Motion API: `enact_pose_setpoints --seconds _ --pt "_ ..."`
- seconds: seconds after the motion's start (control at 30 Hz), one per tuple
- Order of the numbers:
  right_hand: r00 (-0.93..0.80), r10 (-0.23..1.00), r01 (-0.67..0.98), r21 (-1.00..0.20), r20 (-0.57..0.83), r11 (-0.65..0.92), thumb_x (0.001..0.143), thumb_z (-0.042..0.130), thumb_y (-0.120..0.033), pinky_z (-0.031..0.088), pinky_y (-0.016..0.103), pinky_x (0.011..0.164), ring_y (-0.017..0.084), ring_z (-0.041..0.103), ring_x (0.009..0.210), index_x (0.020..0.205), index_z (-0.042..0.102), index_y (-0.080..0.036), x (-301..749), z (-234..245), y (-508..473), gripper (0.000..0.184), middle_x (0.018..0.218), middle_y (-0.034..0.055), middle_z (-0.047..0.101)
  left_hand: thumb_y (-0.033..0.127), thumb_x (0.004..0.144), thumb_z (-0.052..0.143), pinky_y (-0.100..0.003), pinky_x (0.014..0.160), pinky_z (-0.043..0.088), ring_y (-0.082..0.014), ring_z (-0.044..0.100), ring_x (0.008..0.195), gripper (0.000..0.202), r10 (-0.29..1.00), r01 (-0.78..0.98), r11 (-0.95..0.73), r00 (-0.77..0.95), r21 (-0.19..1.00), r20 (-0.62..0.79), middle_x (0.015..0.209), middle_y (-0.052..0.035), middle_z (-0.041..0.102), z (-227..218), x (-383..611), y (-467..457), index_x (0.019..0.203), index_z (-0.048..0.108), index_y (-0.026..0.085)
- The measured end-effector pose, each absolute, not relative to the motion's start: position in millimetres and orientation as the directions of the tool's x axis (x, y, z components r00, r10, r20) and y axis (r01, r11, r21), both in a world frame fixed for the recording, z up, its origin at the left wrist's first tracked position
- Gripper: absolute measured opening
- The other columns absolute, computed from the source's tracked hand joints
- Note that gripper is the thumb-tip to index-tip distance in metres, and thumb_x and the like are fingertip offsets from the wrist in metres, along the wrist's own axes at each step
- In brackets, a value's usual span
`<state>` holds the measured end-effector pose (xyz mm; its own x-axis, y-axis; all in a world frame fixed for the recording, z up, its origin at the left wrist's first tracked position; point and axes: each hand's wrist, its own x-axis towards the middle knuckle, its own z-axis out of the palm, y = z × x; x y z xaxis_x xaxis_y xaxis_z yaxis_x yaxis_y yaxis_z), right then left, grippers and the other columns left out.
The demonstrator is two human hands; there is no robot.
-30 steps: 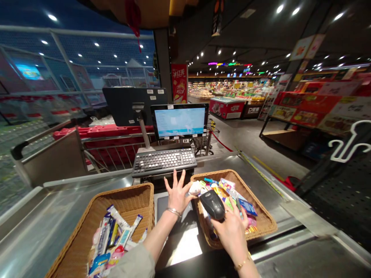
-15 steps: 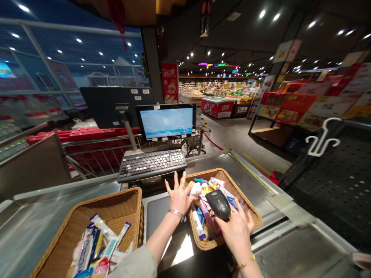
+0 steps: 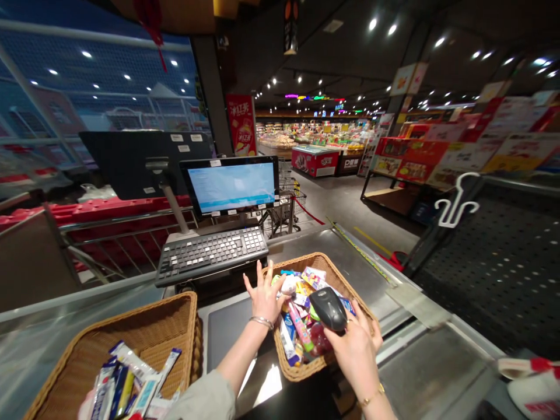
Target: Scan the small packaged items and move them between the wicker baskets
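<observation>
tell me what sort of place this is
Most likely a supermarket checkout: the right hand holds a handheld barcode scanner over a wicker basket of packaged goods, beside a till monitor and keyboard, with stocked displays beyond.

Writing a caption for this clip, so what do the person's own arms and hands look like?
The left hand and right hand are bare, without gloves. A silver bracelet circles the left wrist, and a thin gold bracelet the right. A loose grey-beige sleeve ends partway down the left forearm.
</observation>
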<state>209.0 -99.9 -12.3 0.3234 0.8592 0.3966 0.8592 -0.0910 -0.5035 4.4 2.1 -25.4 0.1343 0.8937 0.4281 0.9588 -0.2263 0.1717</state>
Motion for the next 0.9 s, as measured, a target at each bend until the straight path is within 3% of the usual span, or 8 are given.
enact_pose_setpoints --seconds 0.27,0.57,0.9 --pt "0.33 0.862 0.846 -0.526 0.384 -0.09 0.076 0.062 -0.043 0.016 0.056 0.113 0.033 0.046 0.135 0.107 0.073 -0.024 216.2 -13.0 -101.1 0.038 0.122 0.007 0.071 0.045 0.093 0.056 -0.075 0.113 -0.002 -0.0378 0.013 0.152 0.05 0.908 0.969 -0.177 0.092 0.173 0.409 0.162 -0.0029 0.029 -27.7 10.8 7.9 0.142 0.049 0.044" --pt "0.318 0.876 0.857 -0.506 0.362 -0.102 0.076 0.059 -0.044 0.017 0.056 0.114 0.032 0.044 0.136 0.102 0.074 -0.022 204.6 -10.8 -98.4 0.038 0.123 0.0113 0.069 0.046 0.095 0.051 -0.073 0.114 -0.004 -0.0373 0.012 0.153 0.05 0.888 0.98 -0.121 0.036 0.158 0.458 0.164 -0.0046 0.025 -17.1 4.1 -0.1 0.144 0.049 0.038" --pt "0.291 0.899 0.848 -0.523 0.327 -0.084 0.076 0.057 -0.05 0.02 0.053 0.114 0.031 0.044 0.135 0.096 0.075 -0.02 176.4 -5.2 -92.6 0.041 0.12 0.0148 0.07 0.053 0.092 0.051 -0.072 0.116 0.0 -0.038 0.004 0.153 0.067 0.843 0.984 -0.041 -0.061 0.176 0.535 0.165 -0.0108 0.019 -3.8 -17.9 -22.6 0.152 0.038 0.025"
